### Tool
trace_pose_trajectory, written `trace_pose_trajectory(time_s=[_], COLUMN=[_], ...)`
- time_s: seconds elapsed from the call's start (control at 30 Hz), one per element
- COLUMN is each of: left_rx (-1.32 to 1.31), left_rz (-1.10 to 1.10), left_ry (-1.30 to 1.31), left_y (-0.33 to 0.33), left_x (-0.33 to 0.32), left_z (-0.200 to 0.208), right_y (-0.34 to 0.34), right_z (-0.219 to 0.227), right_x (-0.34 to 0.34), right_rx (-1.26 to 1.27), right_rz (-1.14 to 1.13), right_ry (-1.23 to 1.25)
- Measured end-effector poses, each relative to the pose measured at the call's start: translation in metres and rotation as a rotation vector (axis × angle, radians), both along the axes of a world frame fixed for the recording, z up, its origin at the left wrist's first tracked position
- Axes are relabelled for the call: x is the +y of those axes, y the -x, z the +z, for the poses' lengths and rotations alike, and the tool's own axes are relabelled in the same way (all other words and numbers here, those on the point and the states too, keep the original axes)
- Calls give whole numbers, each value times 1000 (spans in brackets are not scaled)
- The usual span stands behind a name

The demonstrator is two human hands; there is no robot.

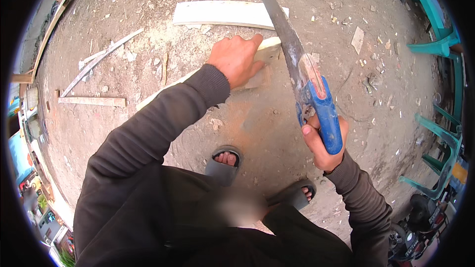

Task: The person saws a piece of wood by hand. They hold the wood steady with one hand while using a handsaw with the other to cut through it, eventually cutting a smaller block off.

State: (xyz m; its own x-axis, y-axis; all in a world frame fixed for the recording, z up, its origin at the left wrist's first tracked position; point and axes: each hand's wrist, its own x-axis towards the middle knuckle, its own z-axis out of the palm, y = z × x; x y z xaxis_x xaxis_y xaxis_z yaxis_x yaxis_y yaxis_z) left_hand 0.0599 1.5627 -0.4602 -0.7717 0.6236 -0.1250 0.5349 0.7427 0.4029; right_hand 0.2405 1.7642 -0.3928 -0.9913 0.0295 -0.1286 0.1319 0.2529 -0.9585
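Note:
A handsaw (pixel 291 44) with a blue handle is in my right hand (pixel 324 141), its fingers wrapped round the grip. The long blade tilts up and away to the left, past the upper edge of the view. It passes close by the right end of a light wooden board (pixel 269 44); whether it touches the wood I cannot tell. My left hand (pixel 236 62) presses on that board near the same end, fingers curled over it and thumb out to the side. My left sleeve hides much of the board's length.
Just beyond lies a white-faced plank (pixel 222 14) on the dirt ground. Thin wooden strips (pixel 94 100) and sawdust (pixel 170 39) are at the left. Green plastic chairs (pixel 438 44) stand along the right side. My feet, in dark sandals (pixel 223 168), are close below.

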Motion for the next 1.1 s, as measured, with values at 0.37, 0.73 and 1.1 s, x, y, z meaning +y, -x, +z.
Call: trace_pose_trajectory(time_s=[0.37, 0.73, 1.1], left_rx=[55, 162, 123], left_rz=[-73, -94, -14], left_ry=[193, 178, 256], left_y=[-4, -2, -4], left_x=[4, 3, 11], left_z=[8, 4, 4], right_y=[-66, -99, -83], right_z=[7, 29, 19], right_x=[-26, 12, 3], right_rx=[125, 49, 11], right_rz=[-57, 8, -31], right_ry=[-59, -76, -28])
